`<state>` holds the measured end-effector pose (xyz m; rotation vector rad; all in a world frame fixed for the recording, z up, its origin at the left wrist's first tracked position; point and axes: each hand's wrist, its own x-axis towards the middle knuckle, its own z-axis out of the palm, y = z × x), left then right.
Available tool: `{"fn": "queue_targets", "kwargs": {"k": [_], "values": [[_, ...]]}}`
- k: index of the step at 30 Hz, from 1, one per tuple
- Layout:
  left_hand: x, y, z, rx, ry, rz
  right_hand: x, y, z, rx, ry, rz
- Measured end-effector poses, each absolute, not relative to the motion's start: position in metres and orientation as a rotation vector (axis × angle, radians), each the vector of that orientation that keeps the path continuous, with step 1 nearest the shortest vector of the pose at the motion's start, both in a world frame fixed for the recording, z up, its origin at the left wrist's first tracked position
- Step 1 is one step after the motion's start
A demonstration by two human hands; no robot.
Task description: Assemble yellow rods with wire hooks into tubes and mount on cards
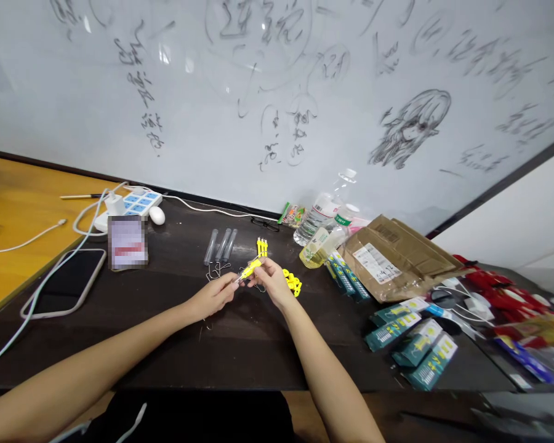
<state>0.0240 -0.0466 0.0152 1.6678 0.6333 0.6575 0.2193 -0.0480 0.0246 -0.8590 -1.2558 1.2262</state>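
Over the dark table my two hands meet on a small yellow piece with a thin metal end (250,269). My left hand (216,296) is closed, its fingertips pinching the metal end. At the yellow part, my right hand (273,280) is closed with thumb and fingers together. Several similar yellow pieces with pale tips (261,247) lie just beyond my hands. To the right of my right hand is a pile of yellow ring-shaped pieces (293,283). Bent metal wires (218,269) lie beside my left hand, below several clear tubes (220,246). My fingers partly hide the held piece.
A phone (69,283), a power strip (143,202) and white cables are at the left. Bottles (321,218), a cardboard parcel (383,255) and several teal boxes (429,363) crowd the right. A whiteboard (189,123) stands along the back edge.
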Motion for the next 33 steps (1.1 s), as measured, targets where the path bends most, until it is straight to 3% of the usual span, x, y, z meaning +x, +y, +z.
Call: {"fn": "queue_targets", "kwargs": {"k": [11,21,33], "values": [[0.023,-0.049,0.023,2.042,0.831,0.797,0.207,-0.048,0.025,-0.873,-1.106,1.221],[0.029,-0.052,0.02,1.234,0.501,0.546,0.208,-0.054,0.035,-0.736,-1.069,1.435],[0.031,-0.054,0.008,1.14,0.374,0.4,0.194,-0.05,0.022,-0.844,-0.969,1.258]]}}
